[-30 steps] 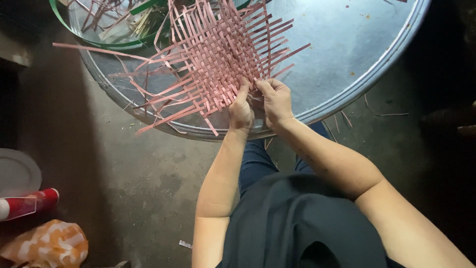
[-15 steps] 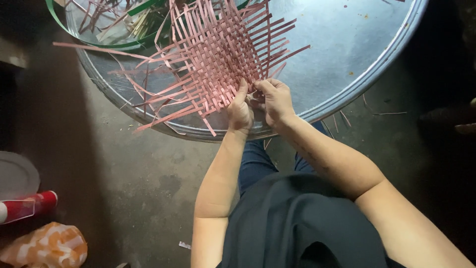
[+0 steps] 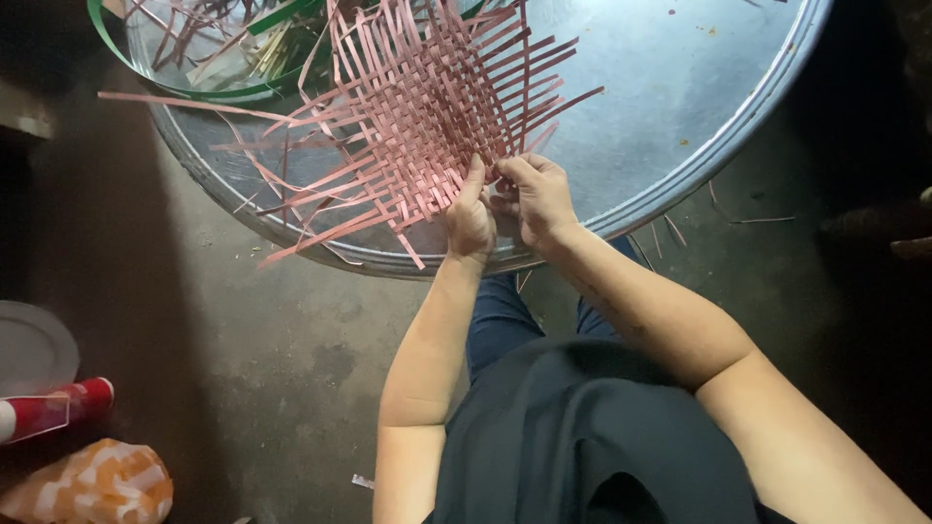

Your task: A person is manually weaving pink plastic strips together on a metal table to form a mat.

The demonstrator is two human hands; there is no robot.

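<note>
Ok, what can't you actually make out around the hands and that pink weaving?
- Head view: left hand fingertips, tucked under the pink woven mat.
- Which strip the right hand pinches: its own fingers cover it.
- Green-rimmed basin and round metal tray: cut off by the top edge.
- Right side: too dark.

A woven mat [image 3: 427,116] of flat, matt pink strips, seemingly plastic, lies on a round tray [image 3: 680,107] of dull, scuffed grey metal. Below it, the floor [image 3: 243,340] is rough, stained concrete.
</note>
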